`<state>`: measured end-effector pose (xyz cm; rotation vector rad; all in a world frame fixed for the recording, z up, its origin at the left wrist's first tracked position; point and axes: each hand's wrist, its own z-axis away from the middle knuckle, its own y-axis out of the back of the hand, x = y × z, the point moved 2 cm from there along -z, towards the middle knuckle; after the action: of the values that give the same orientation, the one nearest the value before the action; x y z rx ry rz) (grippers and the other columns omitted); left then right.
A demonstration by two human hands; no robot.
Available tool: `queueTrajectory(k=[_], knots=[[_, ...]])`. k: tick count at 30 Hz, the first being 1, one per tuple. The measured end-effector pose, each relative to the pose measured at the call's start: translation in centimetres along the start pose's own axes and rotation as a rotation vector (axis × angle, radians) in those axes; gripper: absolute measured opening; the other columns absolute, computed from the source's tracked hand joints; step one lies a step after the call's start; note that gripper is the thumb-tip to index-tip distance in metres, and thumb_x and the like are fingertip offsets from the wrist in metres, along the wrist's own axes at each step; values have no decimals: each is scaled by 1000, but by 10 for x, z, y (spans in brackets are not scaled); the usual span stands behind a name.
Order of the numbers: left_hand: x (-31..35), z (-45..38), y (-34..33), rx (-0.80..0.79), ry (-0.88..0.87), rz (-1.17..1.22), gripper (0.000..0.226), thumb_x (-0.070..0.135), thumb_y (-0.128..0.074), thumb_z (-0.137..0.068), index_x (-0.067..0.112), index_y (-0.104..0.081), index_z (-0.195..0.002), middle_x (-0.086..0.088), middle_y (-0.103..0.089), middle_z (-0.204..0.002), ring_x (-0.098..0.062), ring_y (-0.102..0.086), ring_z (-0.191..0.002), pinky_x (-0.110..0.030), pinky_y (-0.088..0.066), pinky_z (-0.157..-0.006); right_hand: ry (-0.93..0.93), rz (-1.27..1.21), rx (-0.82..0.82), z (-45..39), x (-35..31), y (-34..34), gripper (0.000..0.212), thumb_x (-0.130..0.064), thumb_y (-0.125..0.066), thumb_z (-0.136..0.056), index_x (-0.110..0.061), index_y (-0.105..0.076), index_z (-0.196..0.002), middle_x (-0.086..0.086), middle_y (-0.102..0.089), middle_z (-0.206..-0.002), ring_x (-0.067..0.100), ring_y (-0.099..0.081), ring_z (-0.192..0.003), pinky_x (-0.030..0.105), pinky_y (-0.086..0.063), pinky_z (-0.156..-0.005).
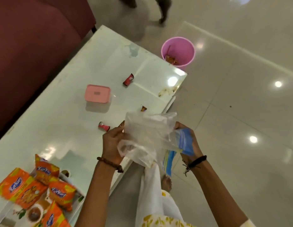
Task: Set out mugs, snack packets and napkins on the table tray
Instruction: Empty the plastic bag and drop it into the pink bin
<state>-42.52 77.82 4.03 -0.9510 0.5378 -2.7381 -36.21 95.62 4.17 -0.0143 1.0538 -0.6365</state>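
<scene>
A crumpled clear plastic bag point(147, 136) was held up between both hands above the table's near edge. The left hand point(112, 143) was closed on the bag's left side, fingers curled into the film; the right hand point(187, 141) was pinched on its right side, together with a blue-striped packet point(185, 141) whose contents could not be made out, possibly napkins. The bag's long axis ran roughly upright, hanging down toward the lap. The tray point(67, 179) was seen well apart, down and to the left of the grip, on the white table point(60, 125), with orange snack packets point(44, 185) piled on it and a mug point(34, 213) partly hidden beneath them. The left hand was judged nearer the tray, so anything drawn from the bag would have to be carried leftward and down
</scene>
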Motion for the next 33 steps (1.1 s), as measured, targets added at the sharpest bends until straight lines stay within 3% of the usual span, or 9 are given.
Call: queueTrajectory(k=[3,7,11,15,20,23,26,29,33], knots=[[14,-10,-14,-67,102,-197,42,43,-40,-87,19,-67,-66,-3,-67,-68,-16,-62,-63,-25,-49,-56,127,74,39,-7,-11,8,40,10,-40,-88,-15,-59,-63,33,-61,-83,25,-57,-101,38,-41,-99],[21,-31,-30,-97,135,-581,60,44,-68,-73,25,-46,-127,-5,-60,-95,-19,-58,-88,-19,-54,-63,93,189,91,-34,-24,20,38,24,-41,-81,-4,-65,-75,19,-62,-97,28,-55,-111,11,-42,-91],[45,-60,-43,-130,9,-647,78,14,-73,-57,39,-39,-122,-12,-53,-124,-25,-52,-117,-33,-51,-87,-8,226,136,-74,-42,24,21,-2,-45,-91,-1,-52,-111,9,-61,-103,20,-60,-96,18,-52,-81],[80,-93,-70,-63,-201,-669,48,3,-72,-57,28,-52,-92,0,-58,-107,-16,-53,-106,-27,-48,-81,-369,-201,158,-106,-57,18,38,-31,-39,-92,-19,-68,-72,-1,-63,-60,12,-61,-51,20,-52,-48],[109,-140,-107,37,-407,-1011,37,-11,-61,-74,25,-57,-65,-6,-62,-106,-24,-45,-124,-32,-38,-104,-481,-221,26,-143,-74,23,65,-64,-46,-71,-27,-49,-123,8,-59,-118,29,-59,-107,51,-48,-88],[112,-161,-135,54,-469,-1118,37,-8,-60,-75,29,-62,-71,14,-55,-92,-12,-51,-104,-3,-33,-90,-399,63,31,-170,-81,25,93,-55,-70,-53,-33,-28,-133,-1,-48,-134,22,-52,-118,49,-49,-92],[120,-190,-168,38,-487,-1145,32,-6,-61,-77,17,-63,-99,6,-50,-104,-8,-47,-102,10,-29,-79,-245,206,134,-210,-90,40,91,-25,-80,-64,-25,-25,-136,-11,-56,-113,9,-57,-102,21,-56,-76],[132,-226,-196,-59,-395,-1198,61,3,-70,-74,13,-45,-129,-2,-37,-128,-9,-37,-116,3,-28,-86,-151,320,157,-257,-106,57,77,-8,-72,-74,-27,-28,-135,-10,-55,-111,18,-59,-103,28,-55,-78],[141,-287,-230,-179,-208,-1371,106,12,-76,-70,19,-2,-145,-3,-2,-154,-16,-14,-140,-23,-22,-107,-11,547,119,-335,-129,71,82,3,-62,-77,-23,-19,-141,-15,-51,-103,7,-56,-85,11,-51,-62]])
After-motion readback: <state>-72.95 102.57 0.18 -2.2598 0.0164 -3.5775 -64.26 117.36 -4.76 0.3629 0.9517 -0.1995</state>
